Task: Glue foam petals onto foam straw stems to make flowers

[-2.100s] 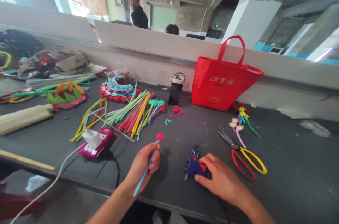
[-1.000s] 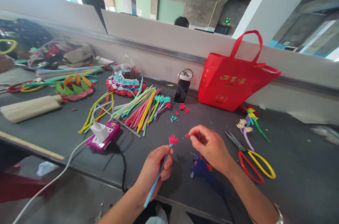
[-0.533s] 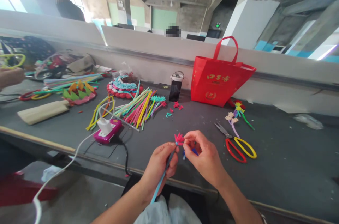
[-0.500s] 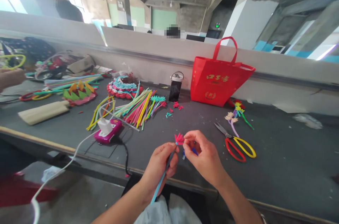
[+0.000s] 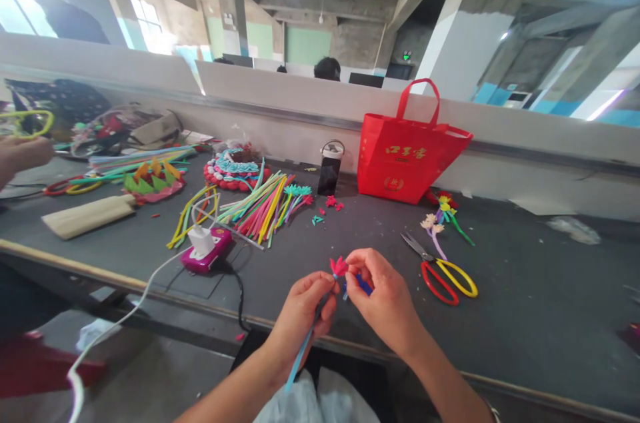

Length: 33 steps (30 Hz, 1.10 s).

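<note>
My left hand (image 5: pixel 303 306) is closed around the light blue stem (image 5: pixel 299 363) of a small flower, pinching it just below the head. The pink flower head (image 5: pixel 339 266), with its petals spread upward, rises above my thumb and index fingertip; it seems made of pipe cleaner. From the other side, my right hand (image 5: pixel 383 290) reaches in with curled fingers, thumb and index at the edge of the petals. A dark blue piece (image 5: pixel 364 284) lies on the table, partly hidden behind the right hand. Red-and-yellow-handled scissors (image 5: pixel 440 268) rest to the right, blades part open.
Colourful pipe cleaners (image 5: pixel 263 206) lie behind a purple power strip (image 5: pixel 207 250) with a white cable. A phone (image 5: pixel 329 173) leans against a white-lidded container. Behind stands a red bag (image 5: pixel 400 156); finished flowers (image 5: pixel 433 226) lie near the scissors. Another person's hand (image 5: pixel 23 156) is at far left.
The pink petals now look more upright and gathered, while my right fingertips have shifted slightly at their edge. My left hand keeps its hold on the stem. The view has moved a little.
</note>
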### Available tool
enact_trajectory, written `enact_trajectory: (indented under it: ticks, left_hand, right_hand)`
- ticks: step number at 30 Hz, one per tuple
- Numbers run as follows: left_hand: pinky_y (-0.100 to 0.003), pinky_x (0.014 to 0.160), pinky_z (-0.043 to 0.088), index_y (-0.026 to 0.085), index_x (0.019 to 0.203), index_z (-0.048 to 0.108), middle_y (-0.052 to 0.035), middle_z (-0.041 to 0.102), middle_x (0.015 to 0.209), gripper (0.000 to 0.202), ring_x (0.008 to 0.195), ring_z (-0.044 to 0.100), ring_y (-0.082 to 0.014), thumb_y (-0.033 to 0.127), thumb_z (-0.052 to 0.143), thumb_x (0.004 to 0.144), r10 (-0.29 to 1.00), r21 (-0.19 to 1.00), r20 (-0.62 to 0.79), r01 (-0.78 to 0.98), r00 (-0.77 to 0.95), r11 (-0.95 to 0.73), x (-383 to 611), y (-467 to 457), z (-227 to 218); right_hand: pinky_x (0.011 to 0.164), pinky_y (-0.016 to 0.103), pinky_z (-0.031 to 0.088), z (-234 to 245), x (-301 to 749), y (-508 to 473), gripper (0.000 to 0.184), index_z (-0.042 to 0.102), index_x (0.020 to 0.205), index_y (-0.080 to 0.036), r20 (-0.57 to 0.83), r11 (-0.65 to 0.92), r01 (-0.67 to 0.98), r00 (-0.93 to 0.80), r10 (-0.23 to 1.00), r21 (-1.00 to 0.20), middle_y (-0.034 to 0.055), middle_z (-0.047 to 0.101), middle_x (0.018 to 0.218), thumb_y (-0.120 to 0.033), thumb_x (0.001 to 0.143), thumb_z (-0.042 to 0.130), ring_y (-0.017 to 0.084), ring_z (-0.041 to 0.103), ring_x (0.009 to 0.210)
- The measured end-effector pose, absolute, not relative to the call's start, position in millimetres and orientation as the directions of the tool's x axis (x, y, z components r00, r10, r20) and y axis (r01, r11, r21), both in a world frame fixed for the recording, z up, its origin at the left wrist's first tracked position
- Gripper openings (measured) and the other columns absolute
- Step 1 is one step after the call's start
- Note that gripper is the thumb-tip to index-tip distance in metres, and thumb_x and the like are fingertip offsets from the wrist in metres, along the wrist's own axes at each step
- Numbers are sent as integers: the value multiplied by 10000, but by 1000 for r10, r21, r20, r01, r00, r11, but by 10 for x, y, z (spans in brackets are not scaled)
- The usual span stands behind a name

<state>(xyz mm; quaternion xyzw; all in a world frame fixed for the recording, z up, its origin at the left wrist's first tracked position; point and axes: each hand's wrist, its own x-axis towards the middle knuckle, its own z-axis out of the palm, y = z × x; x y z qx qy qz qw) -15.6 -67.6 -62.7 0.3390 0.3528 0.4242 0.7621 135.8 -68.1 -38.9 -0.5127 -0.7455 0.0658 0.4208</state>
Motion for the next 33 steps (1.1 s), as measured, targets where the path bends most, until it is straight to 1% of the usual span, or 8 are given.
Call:
enact_trajectory:
  ticks: [9,16,19,22,25,27,29,33]
  left_hand:
    - [-185,361,116,168,733,563,84,359,429,214,354,190,-36,365,585,814,875,827,-271,-369,401,425,-129,-667,-562]
    - [-181,356,118,163,724,563,84,349,428,226,353,184,-34,366,576,822,869,818,-280,-374,408,438,-120,-685,-541]
    - [-178,354,131,159,747,573,82,358,436,224,340,213,-32,357,556,850,868,787,-255,-430,427,443,-135,-694,-548]
    - [-169,355,163,150,778,587,86,351,437,213,334,239,-31,333,543,879,854,720,-193,-521,484,458,-160,-703,-554]
    - [-160,357,199,142,803,597,86,353,438,203,332,237,-28,309,531,899,823,647,-117,-586,556,488,-173,-722,-551]
    - [-157,351,211,140,811,600,83,361,439,205,327,236,-30,299,515,910,798,607,-74,-608,598,512,-171,-737,-545]
    - [-156,339,211,138,804,600,80,360,432,214,320,233,-33,294,504,914,776,583,-45,-614,629,531,-165,-749,-544]
    - [-157,325,202,137,772,593,76,356,412,240,302,224,-36,283,477,923,759,577,-42,-604,650,550,-159,-760,-569]
  right_hand:
    - [701,263,463,-354,1364,-703,201,532,930,-235,564,463,748,-145,813,-476,-7,628,837,-74,812,511,155,598,766]
    - [715,267,466,-314,1410,-717,209,559,1005,-238,549,458,723,-130,826,-518,-10,623,812,-123,830,549,153,587,743]
    - [683,260,472,-284,1463,-759,232,554,1084,-240,537,441,662,-68,841,-607,-7,628,819,-193,857,566,147,579,717]
    - [618,245,464,-289,1564,-785,273,545,1137,-240,521,393,537,105,847,-746,5,628,867,-264,868,585,136,563,697]
    - [632,252,475,-359,1624,-791,379,529,1208,-238,408,347,275,207,890,-897,49,625,1012,-297,842,607,159,574,819]
    - [687,274,492,-425,1591,-798,483,493,1288,-244,259,259,14,110,960,-966,84,600,1169,-297,823,612,194,570,971]
    - [776,306,495,-483,1507,-809,556,478,1335,-251,135,118,-210,-67,989,-971,94,555,1296,-290,801,623,224,533,1121]
    - [987,393,407,-564,1330,-820,540,563,1292,-236,71,-68,-407,-317,946,-911,78,612,1244,-296,764,658,246,517,1197]
